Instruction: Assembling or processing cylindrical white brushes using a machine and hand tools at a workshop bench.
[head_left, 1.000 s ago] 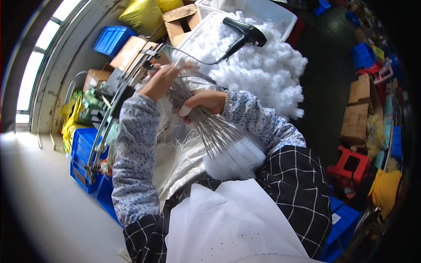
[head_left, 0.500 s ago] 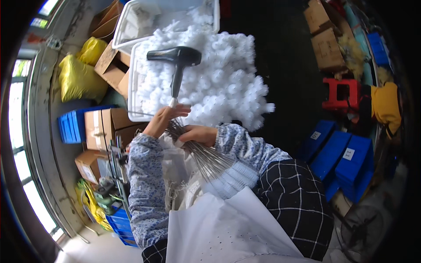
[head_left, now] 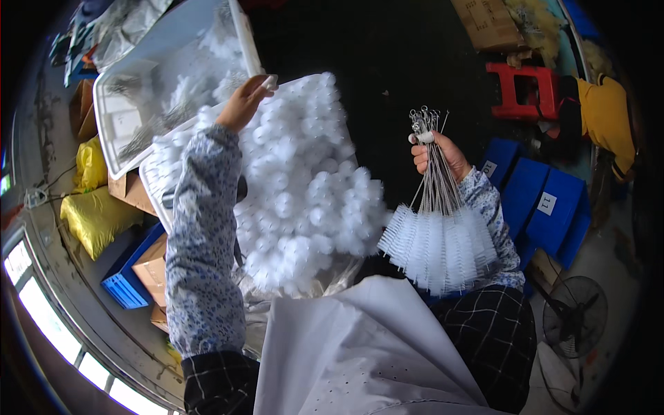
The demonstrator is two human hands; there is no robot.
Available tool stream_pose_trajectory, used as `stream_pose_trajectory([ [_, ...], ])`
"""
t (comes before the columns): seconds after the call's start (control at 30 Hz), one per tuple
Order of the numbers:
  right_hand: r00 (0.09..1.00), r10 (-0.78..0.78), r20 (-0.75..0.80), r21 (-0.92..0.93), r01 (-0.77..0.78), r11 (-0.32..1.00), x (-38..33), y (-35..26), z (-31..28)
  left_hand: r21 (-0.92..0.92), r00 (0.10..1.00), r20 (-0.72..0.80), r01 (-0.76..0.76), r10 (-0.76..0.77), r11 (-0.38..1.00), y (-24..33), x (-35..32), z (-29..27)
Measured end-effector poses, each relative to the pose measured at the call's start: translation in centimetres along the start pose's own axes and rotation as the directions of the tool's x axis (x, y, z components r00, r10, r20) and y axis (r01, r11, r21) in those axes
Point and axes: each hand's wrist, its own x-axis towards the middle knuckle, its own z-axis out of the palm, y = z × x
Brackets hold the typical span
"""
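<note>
At the right, my right hand grips a bundle of tube brushes by their twisted wire stems. Their looped wire ends stick up above the fist, and white bristle heads fan out below it. My left hand is stretched forward over the far end of a heaped pile of white brushes. Its white-covered fingertips are pinched together; whatever lies between them is not visible. A dark hair dryer on the pile is mostly hidden behind my left forearm.
A white plastic bin with more brushes stands at the far left. Yellow bags and cardboard boxes lie left of it. To the right are blue bins, a red stool and a standing fan.
My hands have parted: the right carried the brush bundle to the right, while the left let go of it and reached forward left. The view has turned, and my forearm now covers the hair dryer.
</note>
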Motion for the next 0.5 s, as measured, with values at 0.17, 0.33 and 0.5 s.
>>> stream_pose_trajectory([
  [0.17,0.98,-0.11,-0.168,-0.433,0.026,0.901,6.7,-5.6,-1.6,0.32,0.934,0.247,0.174,-0.259,0.931,-3.4,8.4,1.7],
  [0.33,0.97,-0.172,-0.17,-0.856,-0.06,0.513,14.1,-7.6,1.6,0.239,0.799,0.361,0.419,-0.481,0.876,-3.5,10.0,2.3],
  [0.5,0.953,0.03,-0.301,-0.748,-0.256,0.613,17.6,-6.4,4.4,0.282,0.654,0.492,0.504,-0.574,0.816,-3.3,8.7,1.1],
])
